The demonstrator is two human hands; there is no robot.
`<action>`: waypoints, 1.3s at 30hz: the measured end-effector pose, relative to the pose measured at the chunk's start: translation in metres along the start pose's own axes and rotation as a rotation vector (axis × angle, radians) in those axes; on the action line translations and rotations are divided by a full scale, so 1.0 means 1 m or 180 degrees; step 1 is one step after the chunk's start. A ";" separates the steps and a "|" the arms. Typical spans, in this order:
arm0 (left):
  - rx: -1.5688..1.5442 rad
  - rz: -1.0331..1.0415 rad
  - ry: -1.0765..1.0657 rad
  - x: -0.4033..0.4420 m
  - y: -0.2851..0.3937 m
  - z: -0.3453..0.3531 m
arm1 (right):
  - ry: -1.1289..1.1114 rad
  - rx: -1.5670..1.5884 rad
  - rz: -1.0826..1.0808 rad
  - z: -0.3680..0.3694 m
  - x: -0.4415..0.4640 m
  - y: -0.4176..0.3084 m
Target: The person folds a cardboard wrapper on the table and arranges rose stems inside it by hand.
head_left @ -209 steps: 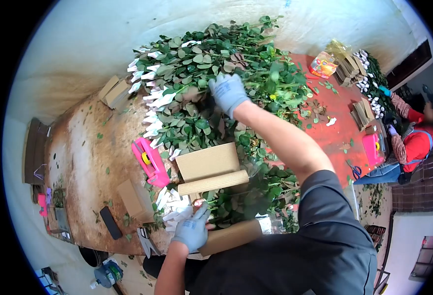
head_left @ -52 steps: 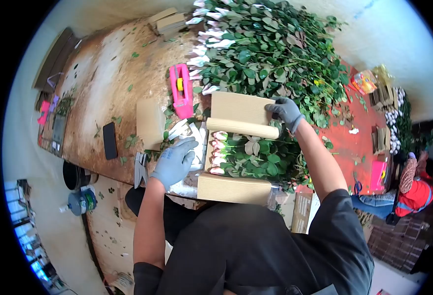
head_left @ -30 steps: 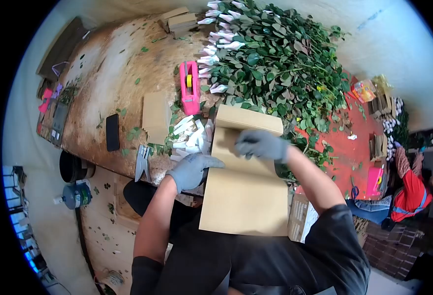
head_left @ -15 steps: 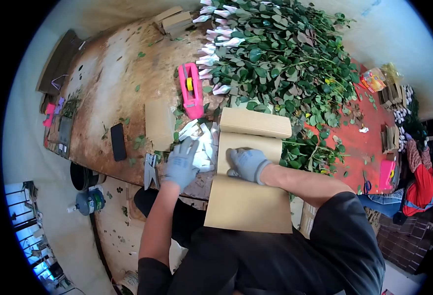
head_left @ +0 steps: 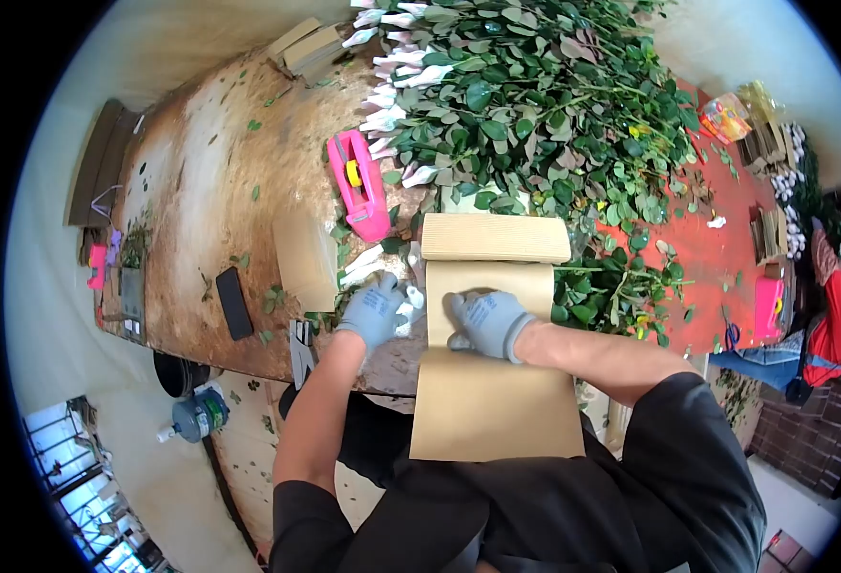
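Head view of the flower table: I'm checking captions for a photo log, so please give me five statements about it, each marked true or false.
1. The right hand is on the brown cardboard. True.
2. The left hand is gripping the phone. False: it is at the white pieces; the phone lies apart from it.
3. The pink tape dispenser has a yellow part inside. True.
4. The scissors lie beside the phone. False: the scissors are by the red surface, across the table.
5. Both hands are gloved. True.
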State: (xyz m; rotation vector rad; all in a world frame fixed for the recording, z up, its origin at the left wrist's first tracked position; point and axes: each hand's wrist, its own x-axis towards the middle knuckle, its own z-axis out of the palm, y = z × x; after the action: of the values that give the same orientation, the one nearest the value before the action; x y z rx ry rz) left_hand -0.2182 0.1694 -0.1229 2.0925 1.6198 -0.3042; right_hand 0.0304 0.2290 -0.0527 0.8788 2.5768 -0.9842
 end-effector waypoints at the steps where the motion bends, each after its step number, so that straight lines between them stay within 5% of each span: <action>1: -0.0045 -0.0144 -0.0244 -0.001 0.003 -0.001 | 0.0028 0.0034 0.0020 0.001 0.000 0.000; 7: 0.0458 0.0018 0.0595 -0.008 0.004 0.032 | 0.0051 -0.0033 0.0022 0.005 0.001 0.003; 10: -0.0352 -0.0158 0.0967 -0.036 0.016 0.006 | 0.0012 -0.0055 0.0051 0.002 -0.002 0.000; 12: -0.1002 -0.0745 0.1685 -0.070 0.030 -0.015 | 0.0048 -0.0018 0.0051 0.002 -0.004 0.000; 14: -0.1059 -0.0572 0.2435 -0.111 0.018 -0.010 | 0.0054 -0.0077 0.0044 0.004 -0.003 0.002; 19: -0.2952 -0.1979 0.3539 -0.245 -0.003 0.018 | 0.0081 -0.0082 0.0004 0.003 -0.004 0.000; 22: -0.1916 -0.2953 0.3521 -0.327 -0.046 0.099 | 0.0073 -0.0089 0.0016 0.003 -0.003 0.000; 26: -0.2316 -0.3626 0.2998 -0.372 -0.043 0.172 | 0.0059 -0.0116 0.0033 0.002 -0.004 0.000; 28: -0.1098 -0.4341 0.0666 -0.370 -0.032 0.179 | 0.0088 -0.0100 0.0020 0.002 -0.005 0.000; 32: -0.0318 -0.3991 0.1013 -0.329 -0.048 0.156 | 0.0133 -0.0066 0.0000 0.003 -0.006 0.001; 35: -0.0829 -0.2780 0.2024 -0.232 -0.034 0.064 | 0.0150 -0.0136 -0.0028 0.003 -0.004 -0.001; 39: 0.0317 -0.0810 0.1883 -0.105 -0.015 -0.008 | 0.0092 -0.0193 0.0057 0.001 -0.005 -0.002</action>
State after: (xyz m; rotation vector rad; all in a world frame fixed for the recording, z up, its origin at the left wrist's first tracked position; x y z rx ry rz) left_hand -0.2622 0.0870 -0.0724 2.1753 2.2552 0.1825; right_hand 0.0333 0.2248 -0.0508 0.9051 2.6032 -0.8899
